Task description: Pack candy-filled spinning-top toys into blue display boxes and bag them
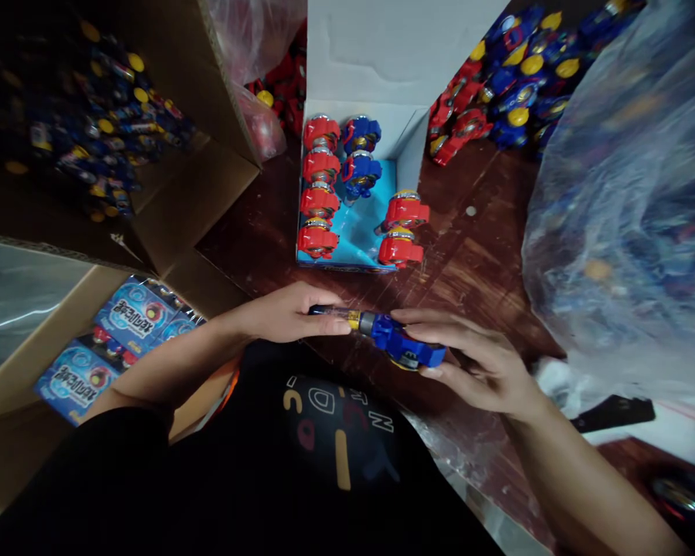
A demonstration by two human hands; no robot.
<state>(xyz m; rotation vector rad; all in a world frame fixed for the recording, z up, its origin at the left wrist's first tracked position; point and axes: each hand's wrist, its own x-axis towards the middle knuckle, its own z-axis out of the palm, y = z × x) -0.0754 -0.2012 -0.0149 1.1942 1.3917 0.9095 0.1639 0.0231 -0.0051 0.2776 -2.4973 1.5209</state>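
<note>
Between my hands, in front of my chest, is a blue plastic toy joined to a slim tube with a dark end and something yellow in it. My left hand pinches the tube between thumb and fingers. Wrapped round the toy's blue body is my right hand. Just beyond them stands a display box with its white lid raised. Several red toys form a column along its left side, with two blue toys beside them. Two more red toys are at its right edge.
At the left, a deep carton holds many blue and yellow pieces. Below it, another carton contains printed boxes. Loose red and blue toys pile up at the back right, beside a large clear plastic bag. Dark scissors-like handles lie lower right.
</note>
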